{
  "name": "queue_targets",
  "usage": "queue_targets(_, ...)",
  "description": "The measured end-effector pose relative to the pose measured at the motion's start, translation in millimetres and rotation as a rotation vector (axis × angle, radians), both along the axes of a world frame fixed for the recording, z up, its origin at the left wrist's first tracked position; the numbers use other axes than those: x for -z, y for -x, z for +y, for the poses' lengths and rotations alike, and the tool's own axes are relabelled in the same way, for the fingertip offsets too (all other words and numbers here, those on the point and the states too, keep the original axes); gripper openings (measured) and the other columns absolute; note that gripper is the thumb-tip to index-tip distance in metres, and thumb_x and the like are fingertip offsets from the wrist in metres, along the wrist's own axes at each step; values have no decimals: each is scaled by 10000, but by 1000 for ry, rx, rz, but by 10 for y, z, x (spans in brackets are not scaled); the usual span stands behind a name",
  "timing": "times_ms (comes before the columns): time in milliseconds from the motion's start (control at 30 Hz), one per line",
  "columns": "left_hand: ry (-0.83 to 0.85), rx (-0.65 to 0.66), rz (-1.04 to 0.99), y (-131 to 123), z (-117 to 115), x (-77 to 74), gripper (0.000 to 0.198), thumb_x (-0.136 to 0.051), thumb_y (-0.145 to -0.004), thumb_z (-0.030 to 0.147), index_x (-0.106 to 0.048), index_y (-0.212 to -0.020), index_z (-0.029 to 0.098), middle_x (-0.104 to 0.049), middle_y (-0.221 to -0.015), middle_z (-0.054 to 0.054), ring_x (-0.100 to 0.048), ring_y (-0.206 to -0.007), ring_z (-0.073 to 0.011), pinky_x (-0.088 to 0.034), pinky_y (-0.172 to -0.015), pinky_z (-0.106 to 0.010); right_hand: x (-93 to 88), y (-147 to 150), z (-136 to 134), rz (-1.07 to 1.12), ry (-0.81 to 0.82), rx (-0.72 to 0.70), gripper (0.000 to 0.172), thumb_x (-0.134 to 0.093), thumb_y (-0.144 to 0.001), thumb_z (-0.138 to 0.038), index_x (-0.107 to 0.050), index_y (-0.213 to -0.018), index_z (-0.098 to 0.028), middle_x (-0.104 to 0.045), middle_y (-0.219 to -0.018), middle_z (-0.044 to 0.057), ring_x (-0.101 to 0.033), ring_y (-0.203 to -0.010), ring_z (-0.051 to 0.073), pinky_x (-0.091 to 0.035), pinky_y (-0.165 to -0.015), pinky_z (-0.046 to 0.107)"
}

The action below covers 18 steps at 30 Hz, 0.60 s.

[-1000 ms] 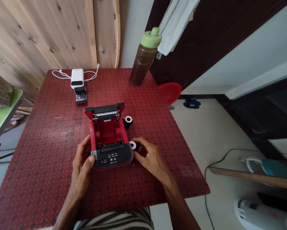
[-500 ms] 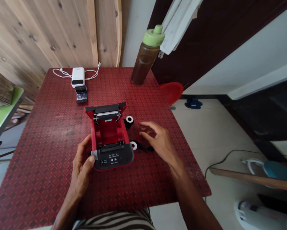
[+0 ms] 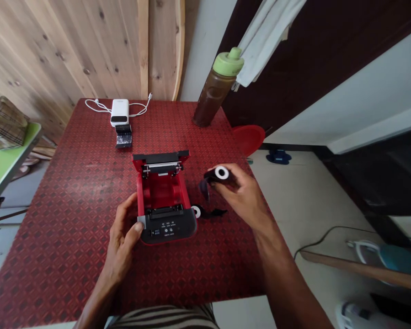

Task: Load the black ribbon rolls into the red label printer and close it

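While right hand point(image 3: 248, 194) holds roll point(image 3: 216, 173), printer bay point(image 3: 162, 192) open; lid point(image 3: 160, 157) raised

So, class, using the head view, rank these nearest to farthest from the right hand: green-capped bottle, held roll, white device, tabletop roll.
1. Held roll: in the right hand.
2. Tabletop roll: by the right side of the printer.
3. Green-capped bottle: far right.
4. White device: far left.
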<state>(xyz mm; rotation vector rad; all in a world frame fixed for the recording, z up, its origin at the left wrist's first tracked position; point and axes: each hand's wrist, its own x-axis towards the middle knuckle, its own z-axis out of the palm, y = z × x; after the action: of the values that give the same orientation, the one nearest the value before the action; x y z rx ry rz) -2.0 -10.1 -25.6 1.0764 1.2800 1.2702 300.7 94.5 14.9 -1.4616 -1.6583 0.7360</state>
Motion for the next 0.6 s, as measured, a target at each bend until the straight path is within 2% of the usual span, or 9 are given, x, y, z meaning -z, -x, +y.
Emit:
queue_targets(100,3,-8,2,-2,-1,-6,609,-669,-1033,511,-573,-1597,302,-647,-1611,-85,-582,-1506,-358,-586,-1101,-477,-418,-68,-163,34,63,-196,270,-808,-944,-385,-729,-1182,-285,-799,-1106,32,-773,-1000,255,-626,-878,398)
queue_targets(200,4,0,2,-10,3,-35,620,-663,-1038,515,-558,-1604,284,-643,-1608,-98,-581,-1502,-363,-582,-1101,-489,-658,135,-234,-113,-34,-430,275,-816,-960,-282,-734,-1223,-280,-802,-1071,14,-761,-935,224,-628,-838,371)
queue_targets(267,-2,13,-8,-16,6,-52,625,-660,-1041,520,-551,-1607,278,-635,-1610,-104,-583,-1496,-367,-576,-1102,-494,-694,394,-239,-276,-142,-516,295,-790,-959,-154,-730,-1235,-238,-797,-1089,32,-746,-989,228,-631,-891,383)
queue_targets(367,-10,30,-30,-14,5,-58,602,-654,-1053,509,-547,-1605,295,-624,-1612,-95,-604,-1463,-353,-554,-1126,-500,-667,822,-231,-589,-204,-538,219,-724,-974,-47,-747,-1152,-173,-785,-1073,82,-723,-1052,267,-633,-966,433)
queue_targets(467,-15,37,-42,-8,-1,-50,589,-654,-1060,495,-543,-1606,306,-609,-1613,-90,-621,-1426,-332,-511,-1179,-510,-673,1145,-207,-876,-93,-545,231,-625,-1005,2,-759,-1115,-150,-789,-1087,117,-731,-1055,292,-642,-937,441)
queue_targets(600,-2,40,-60,-12,-10,-58,604,-659,-1056,512,-537,-1603,288,-601,-1601,-105,-598,-1442,-334,-466,-1219,-519,-745,1389,-110,-1043,99,-553,316,-534,-1059,-3,-750,-1255,-123,-796,-1238,158,-741,-1167,299,-627,-936,405)
